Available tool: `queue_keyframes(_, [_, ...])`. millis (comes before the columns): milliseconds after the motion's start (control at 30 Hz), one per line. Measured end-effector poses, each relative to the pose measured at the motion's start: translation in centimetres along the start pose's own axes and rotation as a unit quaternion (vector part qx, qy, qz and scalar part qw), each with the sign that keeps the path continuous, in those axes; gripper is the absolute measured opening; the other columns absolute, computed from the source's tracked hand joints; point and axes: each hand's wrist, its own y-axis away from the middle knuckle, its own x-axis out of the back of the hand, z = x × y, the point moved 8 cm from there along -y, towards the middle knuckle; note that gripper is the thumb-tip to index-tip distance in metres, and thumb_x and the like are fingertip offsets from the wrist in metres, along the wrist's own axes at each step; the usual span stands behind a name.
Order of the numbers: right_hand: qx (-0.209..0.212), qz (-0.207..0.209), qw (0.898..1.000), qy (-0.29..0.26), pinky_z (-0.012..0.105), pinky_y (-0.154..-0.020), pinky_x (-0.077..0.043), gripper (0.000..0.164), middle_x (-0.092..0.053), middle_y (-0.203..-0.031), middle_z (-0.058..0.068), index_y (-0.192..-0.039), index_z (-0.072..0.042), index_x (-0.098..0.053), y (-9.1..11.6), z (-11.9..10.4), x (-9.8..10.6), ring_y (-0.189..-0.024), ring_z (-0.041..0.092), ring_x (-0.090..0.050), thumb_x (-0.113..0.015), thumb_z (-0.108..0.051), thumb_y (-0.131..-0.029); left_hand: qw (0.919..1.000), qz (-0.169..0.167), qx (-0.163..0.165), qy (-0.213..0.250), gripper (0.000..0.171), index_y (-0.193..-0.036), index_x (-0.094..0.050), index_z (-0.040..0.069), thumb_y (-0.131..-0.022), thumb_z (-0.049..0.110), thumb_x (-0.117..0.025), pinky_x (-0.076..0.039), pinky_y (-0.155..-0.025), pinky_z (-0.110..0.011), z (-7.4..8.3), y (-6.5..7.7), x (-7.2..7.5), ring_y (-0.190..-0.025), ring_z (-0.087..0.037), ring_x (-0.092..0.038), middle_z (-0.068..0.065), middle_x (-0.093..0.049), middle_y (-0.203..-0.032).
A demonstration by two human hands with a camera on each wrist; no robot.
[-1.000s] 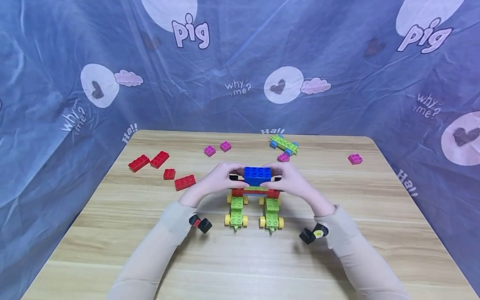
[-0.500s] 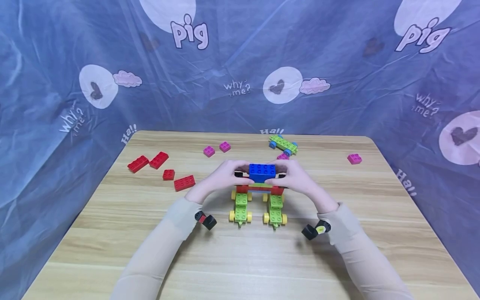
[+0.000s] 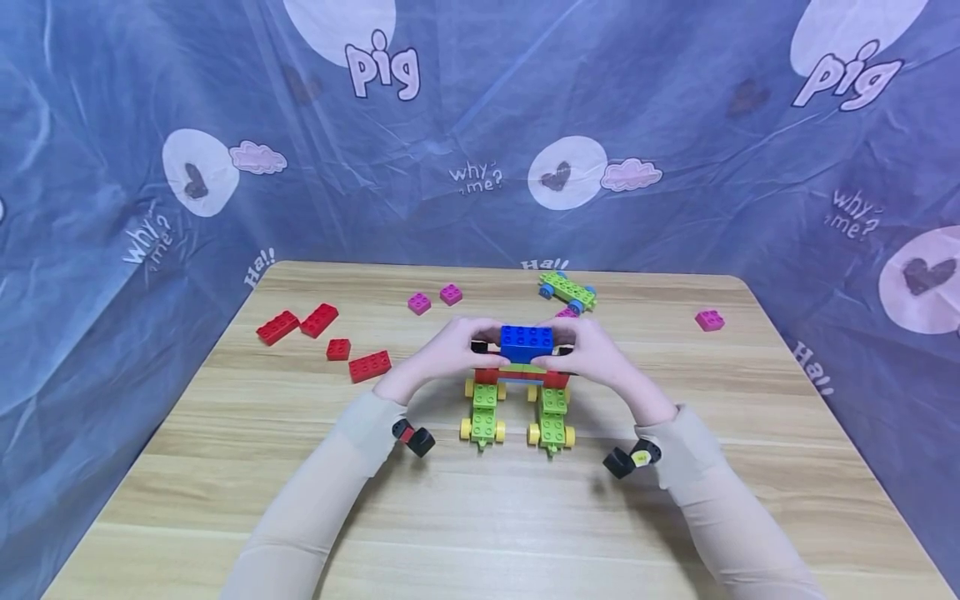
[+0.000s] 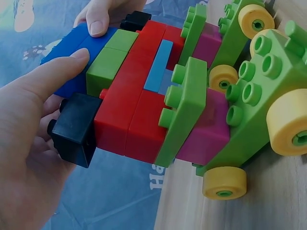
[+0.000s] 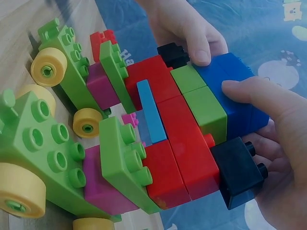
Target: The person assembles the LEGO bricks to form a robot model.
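Atop wheeled build [image 4: 136, 110], left grip [image 3: 454, 347] and right grip [image 3: 594, 348], half-closed, pinch blue bricks [image 3: 527, 345] from either end

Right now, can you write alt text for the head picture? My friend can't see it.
A left hand and right hand pinch the blue top of a brick model with green wheeled bases. Red bricks lie to the left; pink bricks and a green car lie farther back on the table, before a blue curtain.

Smooth plast. blue block [image 3: 527, 345], wood-grain tbl [image 3: 480, 525]
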Motion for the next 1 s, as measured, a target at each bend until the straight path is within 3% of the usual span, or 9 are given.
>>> queue_keyframes(333, [0.003, -0.001, 1.000, -0.001, 0.049, -0.091, -0.052, 0.045, -0.070, -0.106, 0.021, -0.116, 0.006, -0.063, 0.1, -0.2, 0.1, -0.098, 0.034, -0.068, -0.080, -0.009, -0.076, 0.9999, 0.002, 0.008, -0.007, 0.053, -0.128, -0.059, 0.006, -0.082, 0.025, -0.077, -0.048, -0.099, -0.036, -0.2, 0.6, 0.6, -0.108, -0.019, -0.064, -0.007, -0.068, -0.116])
queue_keyframes(667, [0.017, -0.001, 1.000, 0.008, 0.048, -0.091, -0.053, 0.047, -0.069, -0.109, 0.018, -0.119, 0.003, -0.063, -0.2, -0.8, 0.0, -0.102, 0.033, -0.067, -0.079, -0.014, -0.078, 0.9975, 0.055, -0.041, -0.015, 0.042, -0.125, -0.061, 0.006, -0.086, 0.018, -0.073, -0.049, -0.097, -0.037, -0.2, 2.1, 3.8, -0.106, -0.020, -0.064, -0.007, -0.068, -0.117])
queue_keyframes(1000, [0.028, 0.011, 1.000, 0.010, 0.047, -0.088, -0.054, 0.043, -0.070, -0.108, 0.018, -0.118, 0.002, -0.064, -0.3, -1.0, 0.0, -0.098, 0.032, -0.068, -0.078, -0.013, -0.080, 0.9958, 0.086, 0.013, -0.031, 0.036, -0.123, -0.063, 0.006, -0.090, 0.021, -0.069, -0.048, -0.098, -0.041, -2.3, 4.2, 6.8, -0.109, -0.024, -0.061, -0.009, -0.068, -0.118])
